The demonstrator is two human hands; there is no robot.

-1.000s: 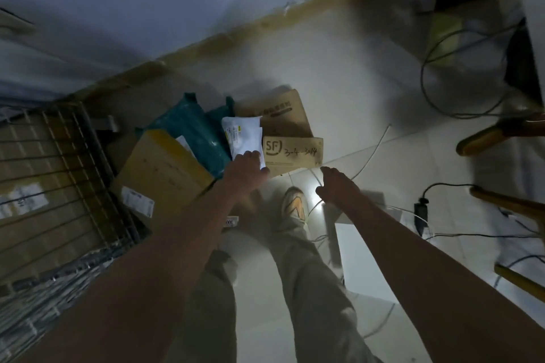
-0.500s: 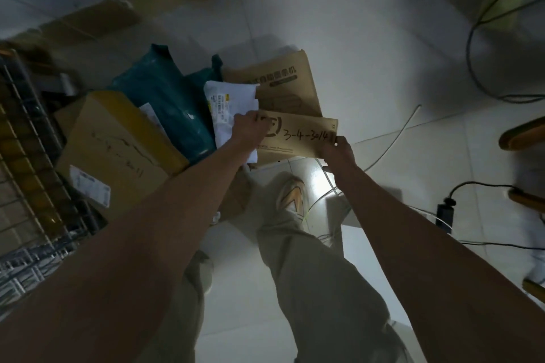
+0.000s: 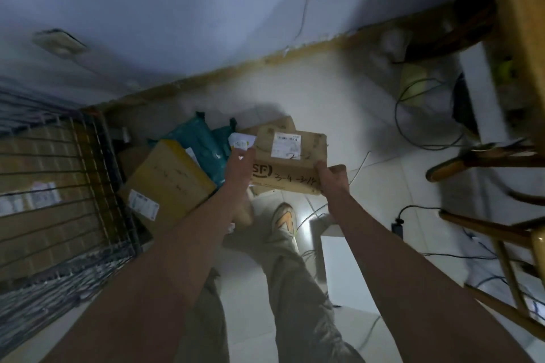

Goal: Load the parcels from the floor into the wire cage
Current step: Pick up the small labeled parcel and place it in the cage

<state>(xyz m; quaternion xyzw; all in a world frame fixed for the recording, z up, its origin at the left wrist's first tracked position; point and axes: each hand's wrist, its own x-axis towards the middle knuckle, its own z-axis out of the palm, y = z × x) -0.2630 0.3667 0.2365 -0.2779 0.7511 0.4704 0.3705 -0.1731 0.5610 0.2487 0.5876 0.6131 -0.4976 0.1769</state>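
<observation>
A wire cage (image 3: pixel 59 186) stands at the floor's left edge beside a yellow carton (image 3: pixel 168 183) and teal mailers (image 3: pixel 200 141). Above them, an SF-marked cardboard parcel (image 3: pixel 290 162) is gripped at either end by left hand (image 3: pixel 240 165) and right hand (image 3: pixel 333 180).

The box (image 3: pixel 290 160) you hold is brown cardboard, matt and a bit creased, with a white paper label. The bags (image 3: pixel 203 141) by the wall edge of the floor (image 3: pixel 333 97) are teal plastic, smooth and a little shiny. The floor is pale tile, glossy. The cage (image 3: pixel 88 180) is thin metal wire. The chair (image 3: pixel 501 215) legs are shiny wood.
</observation>
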